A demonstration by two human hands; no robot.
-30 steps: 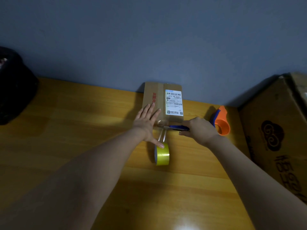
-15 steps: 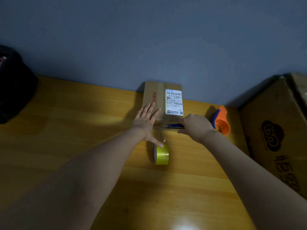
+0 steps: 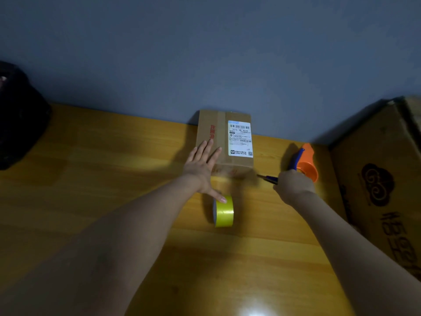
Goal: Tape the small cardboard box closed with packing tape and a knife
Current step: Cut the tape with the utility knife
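The small brown cardboard box (image 3: pixel 224 140) with its white shipping label lies flat against the blue wall. A second ago the knife (image 3: pixel 267 178) sat at the box's near edge, over the stretched tape; now the right hand (image 3: pixel 293 184), fisted on the handle, has swung it out to the right of the box, so the strip looks cut. The left hand (image 3: pixel 200 168) stays spread flat, fingers on the box top, thumb touching the yellow tape roll (image 3: pixel 224 211) standing just nearer than the box. An orange tape dispenser (image 3: pixel 306 163) and a large carton (image 3: pixel 382 185) crowd the right; nothing blocks pressing the tail down.
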